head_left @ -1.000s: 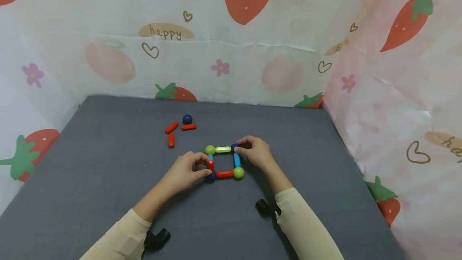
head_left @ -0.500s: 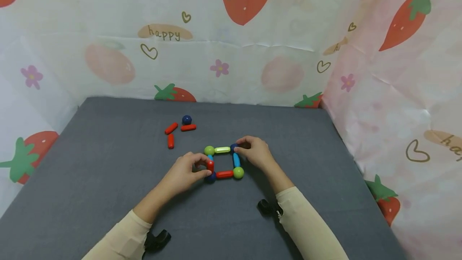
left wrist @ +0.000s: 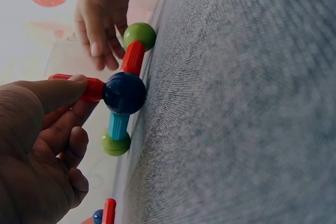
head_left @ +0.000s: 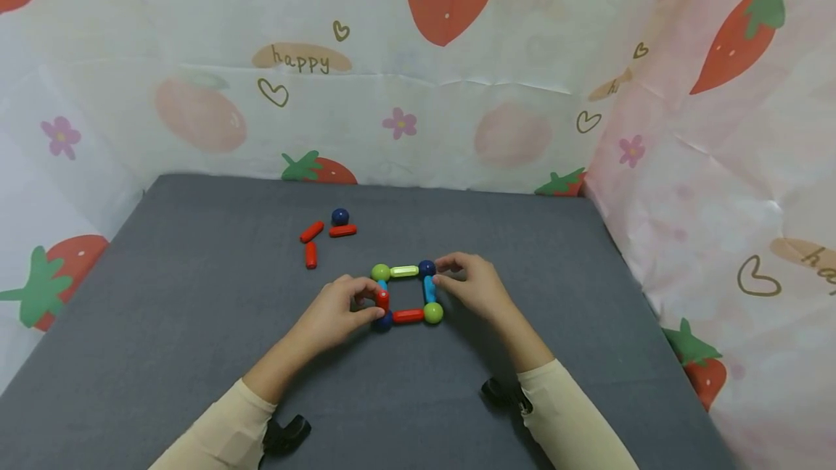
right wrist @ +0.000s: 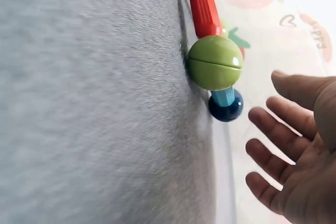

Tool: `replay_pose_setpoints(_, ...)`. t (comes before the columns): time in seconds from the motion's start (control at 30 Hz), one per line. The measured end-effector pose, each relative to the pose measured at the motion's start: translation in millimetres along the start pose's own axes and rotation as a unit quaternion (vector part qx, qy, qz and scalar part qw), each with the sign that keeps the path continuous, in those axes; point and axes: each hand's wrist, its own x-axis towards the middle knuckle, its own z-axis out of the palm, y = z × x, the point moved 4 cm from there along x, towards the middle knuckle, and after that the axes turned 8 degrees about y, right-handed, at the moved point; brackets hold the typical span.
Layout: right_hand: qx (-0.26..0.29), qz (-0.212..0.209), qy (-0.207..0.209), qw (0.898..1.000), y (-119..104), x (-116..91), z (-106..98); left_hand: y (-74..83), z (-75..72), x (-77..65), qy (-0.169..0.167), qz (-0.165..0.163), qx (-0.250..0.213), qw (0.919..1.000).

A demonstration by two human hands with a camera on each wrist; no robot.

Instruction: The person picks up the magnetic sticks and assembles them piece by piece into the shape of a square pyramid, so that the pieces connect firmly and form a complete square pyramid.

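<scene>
A square of toy building rods and balls lies on the grey cloth. Its corners are a navy ball [left wrist: 125, 93] near left, a green ball [head_left: 433, 312] near right, another navy ball [head_left: 427, 268] far right and another green ball [head_left: 381, 272] far left. Red [head_left: 408, 316], yellow-green [head_left: 404, 271] and light blue rods [head_left: 429, 289] join them. My left hand [head_left: 339, 310] pinches a red rod [left wrist: 93, 88] that stands upright on the near-left navy ball. Beside the far-right corner, my right hand [head_left: 475, 285] has its fingers spread, holding nothing.
Farther back on the cloth [head_left: 215, 252] lie three loose red rods [head_left: 310, 254] and a navy ball [head_left: 339, 217]. A strawberry-print curtain [head_left: 418, 93] borders the table at the back and sides. Black wrist devices [head_left: 287, 435] are on both forearms.
My right hand has let go of the far-right navy ball and drawn back a little to the right. My left hand keeps its pinch on the upright red rod.
</scene>
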Motion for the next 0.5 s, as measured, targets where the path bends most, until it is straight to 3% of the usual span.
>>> replay_pose_setpoints(0.5,0.021,-0.025,-0.055,0.998,15.9,-27.9,4.1,-0.8,0.4,0.2,-0.005,-0.011,-0.003,0.9999)
